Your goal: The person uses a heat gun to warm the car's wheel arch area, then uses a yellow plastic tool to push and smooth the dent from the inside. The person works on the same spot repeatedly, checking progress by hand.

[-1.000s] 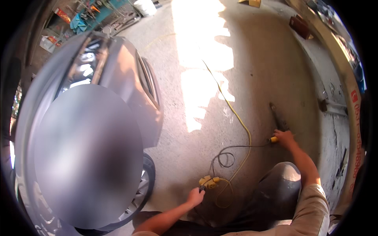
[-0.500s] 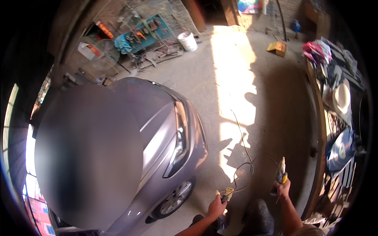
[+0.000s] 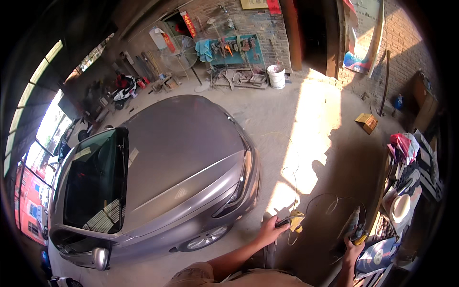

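Observation:
My left hand (image 3: 272,231) is closed around the dark handle of a yellow-headed tool (image 3: 297,219), held beside the car's front corner; its exact kind is unclear. To the right, my right hand (image 3: 353,250) grips a dark tool with a yellow part (image 3: 362,237). A pale, tapered piece (image 3: 354,219) rises beside that tool. A thin cable (image 3: 330,201) loops over the floor between the hands. The grey car (image 3: 186,148) stands to the left of both hands, its bonnet shut, touched by neither.
A cluttered bench with a white bowl (image 3: 400,208) runs along the right. Against the far brick wall are a teal tool board (image 3: 248,52) and a white bucket (image 3: 276,76). A yellow-brown box (image 3: 366,123) lies on the floor, past a sunlit strip (image 3: 311,143).
The view has swung left and up, showing more of the car and far wall. Both hands keep hold of their tools; in the picture the left one sits higher, the right one lower.

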`<state>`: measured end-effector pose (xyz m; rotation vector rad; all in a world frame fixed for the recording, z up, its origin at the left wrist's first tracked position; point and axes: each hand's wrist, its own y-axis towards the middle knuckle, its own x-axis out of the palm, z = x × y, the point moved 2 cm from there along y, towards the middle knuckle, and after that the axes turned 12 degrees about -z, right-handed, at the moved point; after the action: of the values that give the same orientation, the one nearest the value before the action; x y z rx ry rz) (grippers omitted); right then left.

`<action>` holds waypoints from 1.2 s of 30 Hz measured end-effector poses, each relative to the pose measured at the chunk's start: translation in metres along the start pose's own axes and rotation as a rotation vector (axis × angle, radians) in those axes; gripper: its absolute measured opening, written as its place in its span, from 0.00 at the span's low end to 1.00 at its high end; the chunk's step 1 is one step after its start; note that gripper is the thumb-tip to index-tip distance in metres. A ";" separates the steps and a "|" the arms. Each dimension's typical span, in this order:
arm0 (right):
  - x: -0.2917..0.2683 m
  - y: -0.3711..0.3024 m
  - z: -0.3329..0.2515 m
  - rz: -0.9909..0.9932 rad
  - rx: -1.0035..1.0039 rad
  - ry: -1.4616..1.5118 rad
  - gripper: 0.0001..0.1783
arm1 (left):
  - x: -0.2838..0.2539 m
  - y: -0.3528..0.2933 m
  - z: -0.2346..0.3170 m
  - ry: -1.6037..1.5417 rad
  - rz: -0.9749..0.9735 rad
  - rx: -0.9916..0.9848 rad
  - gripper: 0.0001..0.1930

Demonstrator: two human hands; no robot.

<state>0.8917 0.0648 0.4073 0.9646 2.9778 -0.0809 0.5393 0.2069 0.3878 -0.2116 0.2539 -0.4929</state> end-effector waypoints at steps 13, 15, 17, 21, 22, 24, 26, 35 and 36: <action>0.038 0.214 -0.076 0.096 -0.063 -0.199 0.29 | -0.097 0.247 0.155 -0.033 0.044 0.301 0.20; 0.062 0.248 -0.086 0.093 -0.117 -0.172 0.28 | -0.114 0.282 0.178 0.055 0.137 0.316 0.19; 0.079 0.290 -0.084 0.084 -0.199 -0.089 0.27 | -0.126 0.320 0.188 -0.018 0.173 0.309 0.19; 0.091 0.396 -0.064 0.084 -0.287 -0.144 0.28 | -0.150 0.401 0.209 -0.032 0.292 0.343 0.17; 0.099 0.424 -0.066 0.070 -0.227 -0.124 0.25 | -0.155 0.425 0.216 -0.006 0.314 0.353 0.17; 0.111 0.483 -0.064 0.007 -0.138 -0.066 0.21 | -0.168 0.457 0.238 0.047 0.373 0.321 0.18; 0.137 0.545 -0.067 -0.080 -0.095 0.019 0.17 | -0.182 0.484 0.253 0.092 0.461 0.291 0.18; 0.321 0.749 -0.147 -0.528 -0.130 -0.081 0.12 | -0.283 0.575 0.279 -0.022 0.797 0.251 0.14; 0.349 0.761 -0.156 -0.580 -0.151 -0.116 0.12 | -0.299 0.583 0.278 -0.055 0.831 0.253 0.15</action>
<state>1.0560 0.8925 0.5188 0.0613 2.9899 0.0800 0.6213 0.8932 0.5561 0.1336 0.2016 0.3061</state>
